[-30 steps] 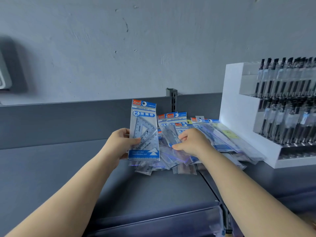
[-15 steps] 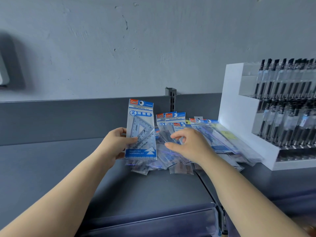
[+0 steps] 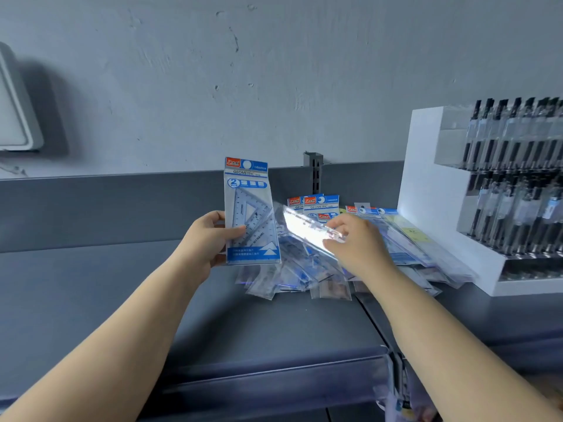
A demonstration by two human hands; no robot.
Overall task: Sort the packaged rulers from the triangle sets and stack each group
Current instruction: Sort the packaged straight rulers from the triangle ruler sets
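Note:
My left hand grips an upright triangle set pack with a blue-and-red header, above the grey shelf. My right hand pinches a clear pack lifted at a tilt off the pile; glare whitens it, so I cannot tell whether it is a ruler or a triangle set. Beneath lies a mixed pile of packs; more triangle set packs lean at the back. Long packaged rulers fan out to the right of my right hand.
The grey shelf has a raised back panel and a front lip. A white tiered pen display full of black pens stands at the right, touching the rulers' edge. A slotted upright rises behind the pile. A white box hangs on the wall at the left.
My right hand has gone from resting on the pile to pinching a clear pack and lifting it, tilted, toward the left. The left hand holds its triangle set as before.

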